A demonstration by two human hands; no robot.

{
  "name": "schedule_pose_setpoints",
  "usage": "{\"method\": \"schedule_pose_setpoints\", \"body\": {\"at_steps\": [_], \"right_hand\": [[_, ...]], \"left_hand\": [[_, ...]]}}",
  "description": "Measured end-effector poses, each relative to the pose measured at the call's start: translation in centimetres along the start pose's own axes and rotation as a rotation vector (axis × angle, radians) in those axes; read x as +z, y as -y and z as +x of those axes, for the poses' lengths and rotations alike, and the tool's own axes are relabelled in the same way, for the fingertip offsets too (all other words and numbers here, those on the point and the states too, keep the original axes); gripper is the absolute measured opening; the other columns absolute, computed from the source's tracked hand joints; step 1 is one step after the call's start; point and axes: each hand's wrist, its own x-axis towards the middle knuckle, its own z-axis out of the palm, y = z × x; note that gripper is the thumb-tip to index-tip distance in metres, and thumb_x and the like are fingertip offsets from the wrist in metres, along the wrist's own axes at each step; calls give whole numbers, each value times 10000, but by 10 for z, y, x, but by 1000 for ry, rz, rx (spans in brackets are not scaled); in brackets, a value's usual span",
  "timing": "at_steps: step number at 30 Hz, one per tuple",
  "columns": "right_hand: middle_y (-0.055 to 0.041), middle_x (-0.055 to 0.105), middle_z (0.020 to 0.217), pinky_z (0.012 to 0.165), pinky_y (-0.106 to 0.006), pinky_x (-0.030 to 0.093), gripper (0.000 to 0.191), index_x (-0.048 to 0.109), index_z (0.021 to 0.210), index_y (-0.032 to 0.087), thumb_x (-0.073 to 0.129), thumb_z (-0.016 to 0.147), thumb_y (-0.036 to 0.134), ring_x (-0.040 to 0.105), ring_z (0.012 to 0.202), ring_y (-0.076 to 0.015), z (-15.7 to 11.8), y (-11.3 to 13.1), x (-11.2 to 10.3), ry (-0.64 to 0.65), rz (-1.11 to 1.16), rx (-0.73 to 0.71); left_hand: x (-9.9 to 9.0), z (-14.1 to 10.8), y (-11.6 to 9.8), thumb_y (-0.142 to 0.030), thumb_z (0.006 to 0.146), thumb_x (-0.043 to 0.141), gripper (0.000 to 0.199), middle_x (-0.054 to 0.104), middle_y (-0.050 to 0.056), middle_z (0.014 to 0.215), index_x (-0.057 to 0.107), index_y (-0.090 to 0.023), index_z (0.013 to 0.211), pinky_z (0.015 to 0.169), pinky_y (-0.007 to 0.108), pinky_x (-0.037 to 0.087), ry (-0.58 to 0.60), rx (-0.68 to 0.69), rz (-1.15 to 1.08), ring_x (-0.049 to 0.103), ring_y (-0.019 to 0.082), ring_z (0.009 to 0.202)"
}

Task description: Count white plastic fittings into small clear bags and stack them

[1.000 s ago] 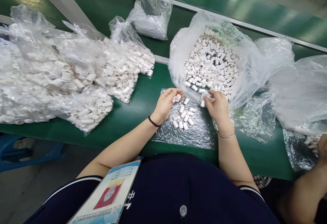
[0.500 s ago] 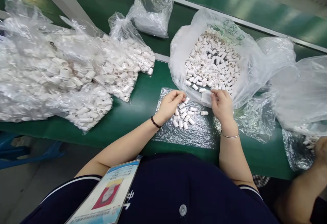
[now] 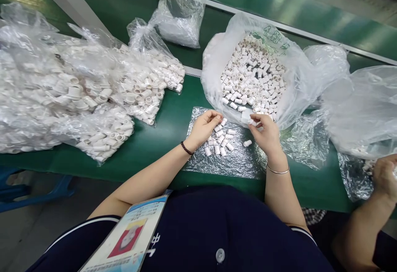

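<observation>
My left hand (image 3: 205, 128) is closed in a pinch at the upper left of a small pile of white plastic pipe fittings (image 3: 221, 139). What its fingertips hold, if anything, is hidden; one fitting lies right beside them. The pile rests on a flat clear plastic bag (image 3: 238, 162). Between the thumb and fingers of my right hand (image 3: 266, 133) is a white pipe fitting (image 3: 252, 122), at the near edge of a large open plastic bag (image 3: 212, 67) full of similar fittings. A single loose fitting (image 3: 247, 143) lies between the pile and my right hand.
Filled bags of white fittings (image 3: 74, 90) cover the left of the green table (image 3: 155, 148). Behind stands a clear bag (image 3: 181, 20). At the right are a crumpled clear bag (image 3: 307, 141), a large translucent bag (image 3: 362, 110) and another person's hand (image 3: 386, 177).
My right hand has drawn back slightly from the big bag, and a fitting now shows in its fingers. My left hand stays nearly still. The other person's hand has come further into view.
</observation>
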Motion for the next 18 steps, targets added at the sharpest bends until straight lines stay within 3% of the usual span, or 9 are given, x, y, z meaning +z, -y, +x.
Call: {"method": "schedule_pose_setpoints", "body": {"at_steps": [4,10,14,18], "right_hand": [[-85,703,993,749,-417,555,211,655,1105,225,598,929,326,644,840,-233,-28,13,-1,9,-24,-48],[-127,662,1016,870,-492,530,201,653,1104,208,518,966,265,613,979,-282,-59,28,35,-11,-18,-97],[-139,635,1088,869,-477,546,233,628,1156,211,531,963,299,609,1045,-280,-49,33,40,-68,60,-59],[-130,643,1081,879,-480,538,230,641,1128,221,484,965,266,593,1050,-284,-10,23,35,-78,13,-83]], "left_hand": [[1,0,2,-340,873,640,163,708,55,959,668,-182,905,874,333,495,-6,6,15,646,173,903],[4,-3,0,-312,881,622,139,702,51,944,674,-186,904,864,322,485,-5,31,52,630,175,899],[4,-3,0,-301,877,623,128,701,48,926,671,-186,905,851,321,482,-9,46,71,625,174,880],[4,-3,2,-298,867,628,124,698,45,905,671,-187,896,837,320,481,-9,52,86,625,176,862]]}}
